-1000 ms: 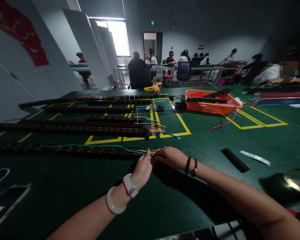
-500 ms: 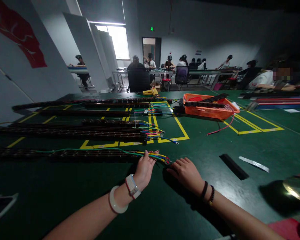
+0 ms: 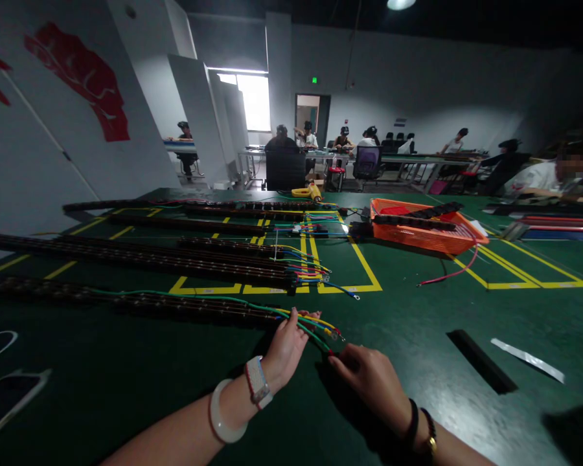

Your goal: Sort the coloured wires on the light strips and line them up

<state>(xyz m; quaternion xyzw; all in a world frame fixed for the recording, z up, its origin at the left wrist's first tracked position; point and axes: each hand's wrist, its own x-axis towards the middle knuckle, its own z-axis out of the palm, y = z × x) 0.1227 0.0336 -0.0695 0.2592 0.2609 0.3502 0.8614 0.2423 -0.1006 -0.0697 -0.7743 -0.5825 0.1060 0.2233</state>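
The nearest dark cable bundle [image 3: 184,304] stretches in from the left, and coloured wires with metal lugs come out of its right end. My left hand [image 3: 286,346] is closed around these wires, palm partly turned up, with the yellow wires [image 3: 315,317] running over its fingers. A green wire [image 3: 315,338] bends down past it to my right hand [image 3: 369,375]. There my thumb and forefinger pinch the green wire at its tip, by a small red end. The rest of the right fingers are curled and mostly hidden.
More dark bundles [image 3: 214,260] with coloured ends lie beyond, over yellow tape outlines. An orange basket [image 3: 427,241] and a yellow heat gun [image 3: 308,192] are farther back. A black strip [image 3: 480,359] and a white strip [image 3: 527,359] lie right. Several people sit in the background.
My right hand has come down and now pinches the end of the green wire, pulling it apart from the other wires. My view has tilted up and shifted left.
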